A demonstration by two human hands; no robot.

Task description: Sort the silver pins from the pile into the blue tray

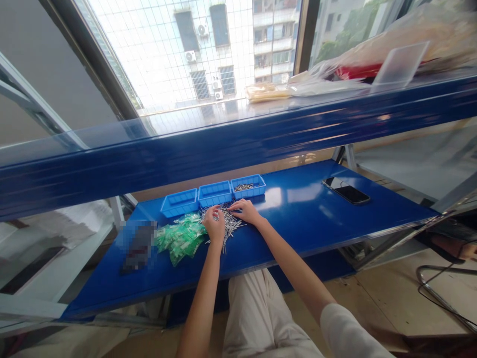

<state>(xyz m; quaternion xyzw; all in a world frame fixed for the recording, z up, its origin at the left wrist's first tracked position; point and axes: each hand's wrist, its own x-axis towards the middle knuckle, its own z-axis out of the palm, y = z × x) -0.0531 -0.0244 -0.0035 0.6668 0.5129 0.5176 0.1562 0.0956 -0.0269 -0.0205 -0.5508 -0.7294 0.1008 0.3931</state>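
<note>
My left hand (215, 224) is over the left side of a pile of thin metal pins (231, 229), its fingers curled in with the thumb. Whatever it holds is too small to make out. Reaching in from the right, my right hand (245, 211) has thumb and fingertips drawn together at the pile's far edge. I cannot make out what is between them. Small green-and-clear plastic bags (182, 238) lie in a heap left of the pins. Behind stand three blue bins: the right bin (261, 188) has some metal pins, the middle bin (215, 190) and left bin (180, 201) show bare floors.
A phone (346, 190) lies on the blue table (298, 223) at the right. A blurred-out dark item (139, 246) sits at the left. Above the table's back runs a blue shelf (186, 159), with plastic bags (402, 44) on its right part.
</note>
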